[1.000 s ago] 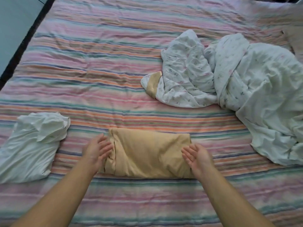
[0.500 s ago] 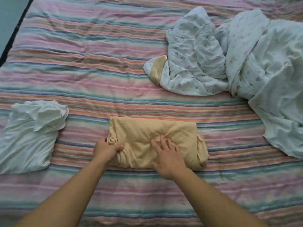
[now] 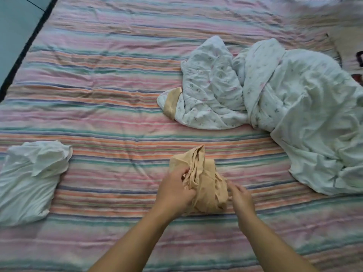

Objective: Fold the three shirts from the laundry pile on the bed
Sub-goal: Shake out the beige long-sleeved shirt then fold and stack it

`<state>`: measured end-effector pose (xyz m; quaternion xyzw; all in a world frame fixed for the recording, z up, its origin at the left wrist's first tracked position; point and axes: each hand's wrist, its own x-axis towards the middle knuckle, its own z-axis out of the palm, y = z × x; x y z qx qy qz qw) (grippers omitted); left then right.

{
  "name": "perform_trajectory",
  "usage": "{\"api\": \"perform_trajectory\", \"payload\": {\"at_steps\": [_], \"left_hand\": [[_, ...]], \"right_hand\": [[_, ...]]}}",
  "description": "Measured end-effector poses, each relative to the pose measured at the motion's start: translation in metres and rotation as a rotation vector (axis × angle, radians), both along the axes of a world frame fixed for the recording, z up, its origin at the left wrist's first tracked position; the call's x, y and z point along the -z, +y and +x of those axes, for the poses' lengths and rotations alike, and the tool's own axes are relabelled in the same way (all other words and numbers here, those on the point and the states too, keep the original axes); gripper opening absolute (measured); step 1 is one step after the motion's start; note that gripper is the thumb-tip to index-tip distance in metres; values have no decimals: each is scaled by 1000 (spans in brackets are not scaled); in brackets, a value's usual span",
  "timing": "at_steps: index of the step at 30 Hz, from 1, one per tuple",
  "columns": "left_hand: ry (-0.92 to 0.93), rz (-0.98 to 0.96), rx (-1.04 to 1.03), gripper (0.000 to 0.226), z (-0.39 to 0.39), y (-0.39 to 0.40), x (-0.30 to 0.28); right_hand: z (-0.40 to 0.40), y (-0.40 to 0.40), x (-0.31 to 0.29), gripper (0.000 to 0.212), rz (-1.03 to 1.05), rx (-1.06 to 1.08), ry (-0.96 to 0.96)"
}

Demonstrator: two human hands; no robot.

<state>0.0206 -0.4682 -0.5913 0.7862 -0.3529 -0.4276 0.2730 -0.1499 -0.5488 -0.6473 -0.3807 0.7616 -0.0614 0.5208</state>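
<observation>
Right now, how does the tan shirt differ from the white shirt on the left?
The tan shirt is bunched and partly lifted, in the grip of the left hand, with the right hand touching its side; the white shirt lies flat and untouched. The tan shirt looks smaller and crumpled; the white shirt is spread wider, with smoother folds. Both rest on the striped bedspread.

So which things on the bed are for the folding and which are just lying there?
For the folding:
- tan shirt, bunched up in the left hand, with the right hand beside it
- white shirt, already folded

Just lying there:
- floral white bedding, heaped at the right
- striped bedcover
</observation>
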Motion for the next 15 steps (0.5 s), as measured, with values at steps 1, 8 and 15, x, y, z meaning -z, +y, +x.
{"api": "perform_trajectory", "payload": {"at_steps": [1, 8, 15], "left_hand": [[27, 3, 30, 45, -13, -6, 1], [283, 1, -279, 37, -37, -13, 42], [353, 210, -698, 60, -4, 14, 96]], "right_hand": [[-9, -3, 1, 36, 34, 50, -51], [-34, -10, 19, 65, 309, 171, -396], [-23, -21, 49, 102, 266, 9, -408]]}}
